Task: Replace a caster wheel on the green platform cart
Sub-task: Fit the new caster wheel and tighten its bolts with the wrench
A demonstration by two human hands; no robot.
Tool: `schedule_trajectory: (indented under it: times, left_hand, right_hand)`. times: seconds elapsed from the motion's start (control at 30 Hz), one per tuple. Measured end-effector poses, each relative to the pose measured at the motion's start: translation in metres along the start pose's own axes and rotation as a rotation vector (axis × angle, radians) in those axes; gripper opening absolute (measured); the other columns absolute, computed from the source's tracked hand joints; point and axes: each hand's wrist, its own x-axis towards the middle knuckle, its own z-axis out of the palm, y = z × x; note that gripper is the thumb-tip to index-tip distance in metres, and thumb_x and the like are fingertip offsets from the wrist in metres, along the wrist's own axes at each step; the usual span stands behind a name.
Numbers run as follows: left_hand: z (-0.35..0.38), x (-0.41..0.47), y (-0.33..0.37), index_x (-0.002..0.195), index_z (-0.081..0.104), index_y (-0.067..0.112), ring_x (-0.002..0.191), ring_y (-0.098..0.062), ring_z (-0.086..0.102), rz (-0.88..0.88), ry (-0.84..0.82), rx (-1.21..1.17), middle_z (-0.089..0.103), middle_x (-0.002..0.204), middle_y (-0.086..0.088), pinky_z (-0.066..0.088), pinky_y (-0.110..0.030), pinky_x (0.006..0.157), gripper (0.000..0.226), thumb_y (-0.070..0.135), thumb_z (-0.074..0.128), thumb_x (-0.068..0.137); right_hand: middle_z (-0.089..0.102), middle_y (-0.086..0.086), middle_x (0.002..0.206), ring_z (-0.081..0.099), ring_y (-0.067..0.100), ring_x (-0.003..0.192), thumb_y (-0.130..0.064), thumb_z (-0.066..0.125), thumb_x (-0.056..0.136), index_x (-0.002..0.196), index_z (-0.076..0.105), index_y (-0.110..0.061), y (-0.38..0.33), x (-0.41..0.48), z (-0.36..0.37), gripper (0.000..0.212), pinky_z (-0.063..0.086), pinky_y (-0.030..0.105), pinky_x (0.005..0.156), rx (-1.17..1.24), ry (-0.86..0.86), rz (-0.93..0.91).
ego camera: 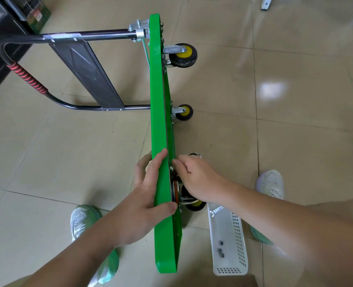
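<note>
Head — left hand [148,195]: cart [158,100]; right [196,179], perhaps caster [195,205].

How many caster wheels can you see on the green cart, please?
3: the far wheel near the handle, the middle wheel, the near wheel under the right hand. Others may be hidden.

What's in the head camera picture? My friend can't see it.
A person's left hand holds a green cart tipped on its side on a tiled floor, while fingers of the right hand work at the mount of a caster. A white basket with nuts and a wrench lies beside it.
</note>
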Motion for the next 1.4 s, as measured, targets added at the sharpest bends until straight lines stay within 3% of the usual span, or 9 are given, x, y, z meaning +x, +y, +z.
schedule_trajectory:
  times: [0.1,0.27,0.47,0.63,0.77,0.93,1.07,1.23,1.4]
  left_hand:
    - [0.000,-0.002,0.000,0.147,0.000,0.070,0.121,0.023,0.039,0.006,0.006,0.014,0.003,0.155,0.024,0.041,-0.003,0.092,0.102,0.034,0.067,0.079]
    - [-0.001,-0.007,0.002,0.154,0.003,0.061,0.122,0.021,0.042,0.020,0.010,0.005,0.008,0.154,0.027,0.043,-0.005,0.094,0.100,0.031,0.066,0.082]
    - [0.004,-0.004,0.000,0.152,-0.002,0.062,0.125,0.029,0.030,0.008,0.015,-0.004,-0.001,0.158,0.026,0.035,0.002,0.091,0.100,0.030,0.062,0.082]
    - [0.002,-0.003,-0.002,0.150,-0.009,0.069,0.135,0.026,0.020,0.010,-0.023,-0.004,-0.007,0.159,0.027,0.033,0.003,0.093,0.100,0.032,0.059,0.085]
    - [-0.001,-0.003,-0.002,0.145,-0.014,0.073,0.127,0.029,0.027,0.001,-0.040,0.035,-0.010,0.156,0.031,0.038,0.000,0.092,0.100,0.038,0.059,0.086]
    - [-0.001,-0.003,-0.002,0.144,-0.015,0.073,0.142,0.020,0.015,0.027,-0.022,0.080,-0.009,0.158,0.028,0.031,0.003,0.097,0.101,0.042,0.061,0.085]
    - [0.000,-0.003,-0.002,0.145,-0.015,0.071,0.128,0.030,0.024,0.023,-0.023,0.079,-0.009,0.159,0.027,0.033,0.003,0.094,0.101,0.040,0.061,0.086]
    - [0.002,-0.002,-0.004,0.145,-0.016,0.071,0.139,0.024,0.015,0.028,-0.022,0.057,-0.013,0.159,0.027,0.032,0.003,0.096,0.102,0.037,0.060,0.085]
    - [-0.001,-0.003,-0.003,0.144,-0.019,0.071,0.134,0.027,0.018,0.016,-0.044,0.073,-0.015,0.159,0.027,0.036,0.001,0.095,0.102,0.039,0.058,0.086]
  right_hand:
    - [0.048,-0.002,0.064,0.046,0.017,0.061,-0.033,0.042,0.106,0.070,0.043,-0.023,0.000,-0.002,-0.001,0.037,0.035,0.037,0.061,0.101,0.019,0.000]
    - [0.062,-0.007,0.083,0.059,0.014,0.078,-0.033,0.052,0.100,0.094,0.053,-0.026,0.003,-0.011,-0.003,0.010,0.049,0.040,0.069,0.091,0.007,-0.075]
    - [0.053,-0.002,0.078,0.053,0.021,0.074,-0.034,0.044,0.103,0.084,0.047,-0.018,0.000,-0.011,-0.001,0.025,0.043,0.043,0.066,-0.021,0.004,-0.079]
    - [0.056,0.003,0.081,0.053,0.023,0.080,-0.033,0.040,0.105,0.085,0.050,-0.014,-0.002,-0.003,-0.002,0.029,0.037,0.038,0.075,0.006,-0.083,-0.013]
    - [0.054,0.001,0.081,0.053,0.023,0.080,-0.040,0.038,0.103,0.084,0.050,-0.018,0.000,-0.001,-0.003,0.032,0.039,0.041,0.078,0.033,-0.115,0.012]
    - [0.051,-0.012,0.085,0.053,0.009,0.078,-0.038,0.048,0.103,0.090,0.048,-0.032,0.004,-0.009,-0.006,0.014,0.042,0.032,0.070,0.052,-0.033,-0.065]
    - [0.044,-0.018,0.083,0.046,0.010,0.079,-0.033,0.050,0.103,0.093,0.044,-0.031,0.004,-0.012,-0.007,0.011,0.037,0.032,0.070,-0.061,0.019,-0.156]
    - [0.039,-0.008,0.084,0.037,0.016,0.078,-0.028,0.045,0.105,0.090,0.038,-0.024,0.000,-0.009,0.000,0.017,0.025,0.030,0.075,-0.186,0.026,-0.159]
    - [0.045,-0.003,0.082,0.047,0.022,0.076,-0.029,0.043,0.105,0.086,0.043,-0.015,-0.001,-0.007,-0.002,0.024,0.030,0.035,0.066,-0.084,-0.028,-0.117]
